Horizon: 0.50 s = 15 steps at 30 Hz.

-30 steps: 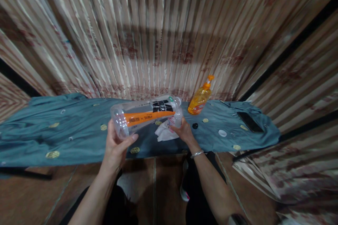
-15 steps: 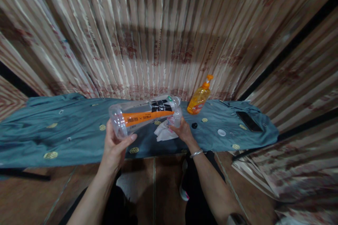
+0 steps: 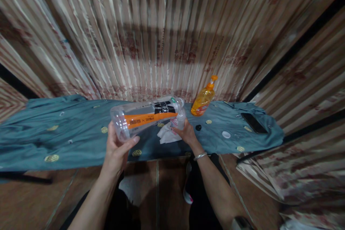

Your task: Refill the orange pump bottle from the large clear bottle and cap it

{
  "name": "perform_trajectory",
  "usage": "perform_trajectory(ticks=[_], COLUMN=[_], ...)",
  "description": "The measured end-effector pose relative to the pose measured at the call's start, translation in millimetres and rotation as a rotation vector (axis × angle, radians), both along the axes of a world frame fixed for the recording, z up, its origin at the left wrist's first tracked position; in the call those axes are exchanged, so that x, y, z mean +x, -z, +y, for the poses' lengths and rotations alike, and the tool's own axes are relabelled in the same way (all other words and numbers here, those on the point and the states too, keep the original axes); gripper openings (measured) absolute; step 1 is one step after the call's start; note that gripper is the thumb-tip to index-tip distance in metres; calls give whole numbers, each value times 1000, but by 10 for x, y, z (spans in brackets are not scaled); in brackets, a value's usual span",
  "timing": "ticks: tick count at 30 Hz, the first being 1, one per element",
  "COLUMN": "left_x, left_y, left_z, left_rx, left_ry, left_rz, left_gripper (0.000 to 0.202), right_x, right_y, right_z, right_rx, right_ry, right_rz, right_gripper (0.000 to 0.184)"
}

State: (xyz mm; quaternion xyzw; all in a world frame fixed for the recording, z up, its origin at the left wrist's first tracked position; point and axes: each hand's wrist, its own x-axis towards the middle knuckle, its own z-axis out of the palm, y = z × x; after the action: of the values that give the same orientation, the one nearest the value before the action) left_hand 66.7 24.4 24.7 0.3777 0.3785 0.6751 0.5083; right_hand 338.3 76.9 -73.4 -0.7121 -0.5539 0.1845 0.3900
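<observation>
My left hand [image 3: 118, 147] grips the base of a large clear plastic bottle [image 3: 145, 118] with an orange and black label. The bottle lies nearly level in the air, its neck tipped over toward my right hand [image 3: 187, 133]. That hand is wrapped around a small clear bottle [image 3: 181, 116] with pinkish print, held at the large bottle's mouth. Whether the two mouths touch, I cannot tell. Under the small bottle a crumpled white tissue [image 3: 167, 136] rests on the cloth. A black bottle cap [image 3: 198, 127] sits just right of my right hand.
Behind and to the right stands an orange pump bottle [image 3: 202, 100] of yellow liquid. A white round lid [image 3: 226, 135] and a black phone [image 3: 253, 123] lie farther right. Teal patterned cloth [image 3: 83, 140] covers the narrow table, with a striped curtain [image 3: 161, 43] behind it.
Almost nothing differs. The base of the large bottle has shifted very slightly left; both hands keep their grips.
</observation>
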Motion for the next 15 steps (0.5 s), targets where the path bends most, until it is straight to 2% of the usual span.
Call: perform_trajectory(ticks=[15], left_x=[-1], left_y=[-14], left_z=[-11], left_rx=[14], left_ry=[15], left_rz=[30], left_gripper=[85], right_x=[-27], right_y=[-79], right_z=[-32], right_rx=[-32], right_ry=[10], right_rz=[23], right_gripper=[52])
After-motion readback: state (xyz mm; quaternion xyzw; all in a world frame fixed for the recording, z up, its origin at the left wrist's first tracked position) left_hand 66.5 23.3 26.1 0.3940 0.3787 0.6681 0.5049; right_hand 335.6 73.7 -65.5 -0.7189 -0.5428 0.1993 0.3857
